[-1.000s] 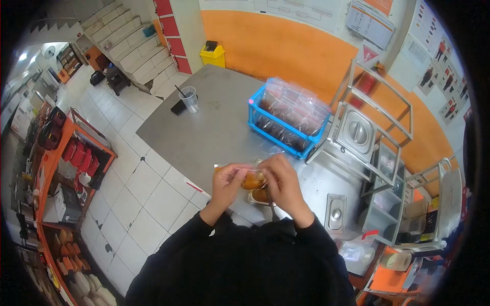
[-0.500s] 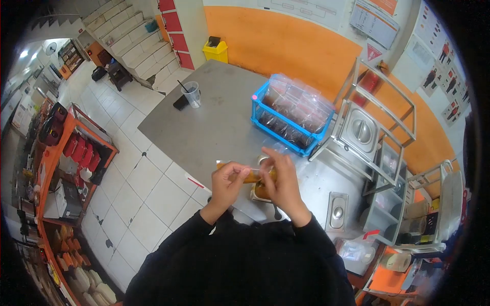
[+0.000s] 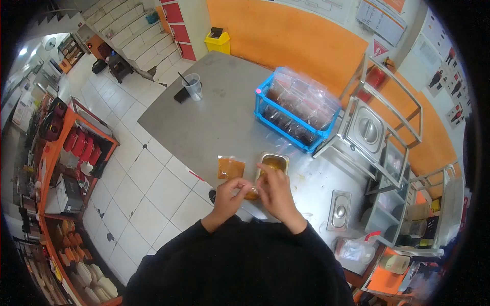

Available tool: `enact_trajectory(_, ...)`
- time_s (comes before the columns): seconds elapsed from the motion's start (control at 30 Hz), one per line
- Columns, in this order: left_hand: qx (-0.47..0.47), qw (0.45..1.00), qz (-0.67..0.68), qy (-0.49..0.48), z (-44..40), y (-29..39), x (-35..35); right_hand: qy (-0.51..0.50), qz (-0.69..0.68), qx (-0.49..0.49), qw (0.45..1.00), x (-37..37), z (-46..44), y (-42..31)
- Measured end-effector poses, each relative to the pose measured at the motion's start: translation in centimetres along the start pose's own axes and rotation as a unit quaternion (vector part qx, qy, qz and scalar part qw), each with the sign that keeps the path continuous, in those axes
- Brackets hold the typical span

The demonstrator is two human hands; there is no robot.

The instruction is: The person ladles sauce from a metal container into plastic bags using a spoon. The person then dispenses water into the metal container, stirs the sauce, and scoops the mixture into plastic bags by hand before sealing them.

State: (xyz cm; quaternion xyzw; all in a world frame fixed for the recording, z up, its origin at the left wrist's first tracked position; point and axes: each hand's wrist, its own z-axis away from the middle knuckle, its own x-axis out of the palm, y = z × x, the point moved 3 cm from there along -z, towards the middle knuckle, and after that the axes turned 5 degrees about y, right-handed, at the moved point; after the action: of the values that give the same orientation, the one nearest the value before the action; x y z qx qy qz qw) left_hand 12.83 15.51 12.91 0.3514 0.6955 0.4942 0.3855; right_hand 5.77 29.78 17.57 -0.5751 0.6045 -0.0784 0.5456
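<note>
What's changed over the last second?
The left hand and right hand have drawn back toward the body, bringing the metal pan and a flat orange pouch into fuller view. I can't tell whether anything was let go. The blue basket and clear cup stayed put.

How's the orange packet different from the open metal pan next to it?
The packet lies flat; the pan has raised sides. The packet is see-through plastic; the pan is shiny metal. Both have four corners and something inside.
</note>
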Motion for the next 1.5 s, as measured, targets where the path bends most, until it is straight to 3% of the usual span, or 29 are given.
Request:
enact_trajectory(0.17, -0.082, 0.989, 0.097, 0.077, -0.7, -4.0, -2.5, 0.047, 0.097, 0.033, 0.994, -1.6, 0.9, 3.8)
enact_trajectory(0.2, -0.102, 0.988, 0.087, 0.072, -1.3, -4.4, -3.0, 0.058, 0.083, 0.074, 0.992, -2.0, 1.1, 5.2)
enact_trajectory(0.3, -0.127, 0.989, 0.078, 0.011, -3.3, -7.5, -3.2, 0.125, 0.098, 0.074, 0.985, -3.6, 1.0, 8.8)
enact_trajectory(0.4, -0.170, 0.983, -0.010, 0.072, -3.6, -13.7, -2.9, 0.144, 0.140, 0.111, 0.973, -3.7, 0.3, 13.0)
enact_trajectory(0.5, -0.155, 0.976, -0.131, 0.082, -3.1, -13.3, -3.9, 0.131, 0.177, 0.065, 0.973, -1.5, 0.0, 20.0)
enact_trajectory(0.67, -0.177, 0.974, -0.118, 0.079, -1.2, -12.2, -6.6, -0.099, 0.280, 0.031, 0.954, 3.7, -3.0, 27.6)
enact_trajectory(0.8, -0.204, 0.965, -0.144, 0.084, 1.2, -12.5, -8.5, -0.161, 0.341, -0.087, 0.922, 5.8, -5.0, 29.0)
enact_trajectory(0.9, -0.186, 0.966, -0.153, 0.095, 2.4, -12.3, -9.5, -0.139, 0.377, -0.058, 0.914, 6.3, -5.1, 28.6)
enact_trajectory(1.0, -0.256, 0.959, -0.102, 0.074, 2.8, -11.7, -9.8, -0.124, 0.372, -0.077, 0.917, 6.4, -4.5, 29.5)
enact_trajectory(1.13, -0.233, 0.964, -0.104, 0.081, 2.1, -11.8, -9.1, -0.091, 0.352, -0.085, 0.928, 5.1, -4.2, 27.6)
enact_trajectory(1.27, -0.168, 0.981, -0.091, 0.025, 0.4, -9.5, -7.3, 0.091, 0.332, 0.008, 0.939, 2.7, -3.1, 25.3)
enact_trajectory(1.4, -0.143, 0.987, 0.035, -0.061, -1.0, -5.4, -3.5, 0.311, 0.164, 0.005, 0.936, -2.3, -0.1, 17.4)
enact_trajectory(1.43, -0.131, 0.986, 0.073, -0.074, -1.1, -4.4, -2.4, 0.334, 0.081, 0.053, 0.938, -2.8, 1.1, 15.1)
enact_trajectory(1.5, 0.005, 0.996, -0.032, -0.089, -1.9, -0.4, -0.7, 0.278, 0.019, 0.057, 0.959, -2.9, 3.3, 10.7)
